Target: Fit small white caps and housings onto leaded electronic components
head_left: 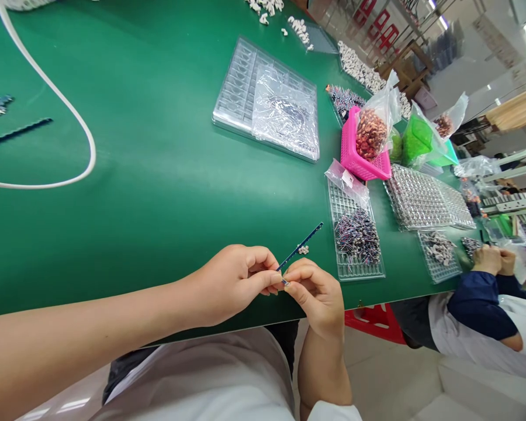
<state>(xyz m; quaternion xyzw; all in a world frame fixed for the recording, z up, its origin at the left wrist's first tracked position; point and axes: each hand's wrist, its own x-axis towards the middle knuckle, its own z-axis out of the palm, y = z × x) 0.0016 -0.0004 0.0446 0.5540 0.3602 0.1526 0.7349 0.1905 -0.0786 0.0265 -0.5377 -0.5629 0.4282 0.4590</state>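
Between my two hands, near the front edge of the green table (158, 216), is a thin dark blue strip (304, 240) with small notches along its edge. My left hand (245, 278) pinches it near its lower end, and the strip slants up and to the right. At that lower end, the thumb and forefinger of my right hand (313, 289) are pressed together around a tiny part, mostly hidden by the fingertips. Just beyond the fingers lies a small cluster of round whitish pieces (303, 249).
At right, a clear tray (360, 270) holds many small wired parts, behind it a pink basket (348, 146). Stacked clear trays (232, 88) lie farther back. A white cable (81, 126) and blue strips (21, 131) are at left. A co-worker's hands (493, 260) work at far right.
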